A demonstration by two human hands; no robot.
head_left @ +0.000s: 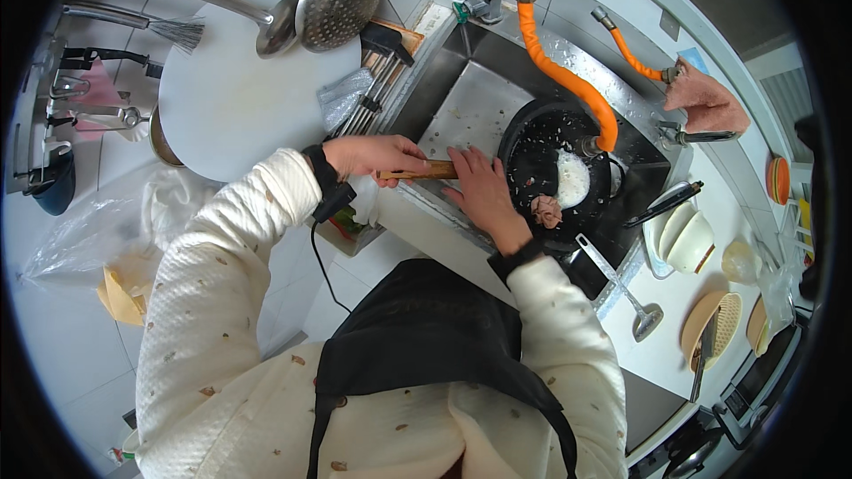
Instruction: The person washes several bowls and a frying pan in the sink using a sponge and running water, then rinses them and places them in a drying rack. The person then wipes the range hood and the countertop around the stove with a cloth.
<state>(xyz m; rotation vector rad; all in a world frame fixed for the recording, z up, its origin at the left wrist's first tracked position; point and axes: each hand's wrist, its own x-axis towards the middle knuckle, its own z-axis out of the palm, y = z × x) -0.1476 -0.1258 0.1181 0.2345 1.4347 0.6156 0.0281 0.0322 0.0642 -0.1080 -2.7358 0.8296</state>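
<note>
In front of me a black wok (526, 179) lies in the stainless steel sink, wet inside. A wooden handle (436, 170), likely the wok's, reaches left over the sink's front edge. My left hand (373, 156) grips its outer part, thumb along the top. My right hand (484, 194) lies over the end nearer the wok, the handle passing between thumb and fingers; the joint is hidden beneath it. Inside the wok are a patch of white foam (573, 179) and a crumpled pinkish-brown cloth or scrubber (546, 211). An orange-sleeved faucet hose (566, 80) hangs above it.
A round white cutting board (253, 106) stands at left below a hanging skimmer (343, 3) and ladle (278, 28). Right of the sink (459, 96) are a slotted metal spatula (619, 286), stacked bowls (685, 239) and a beige basket (709, 329) with a knife across it.
</note>
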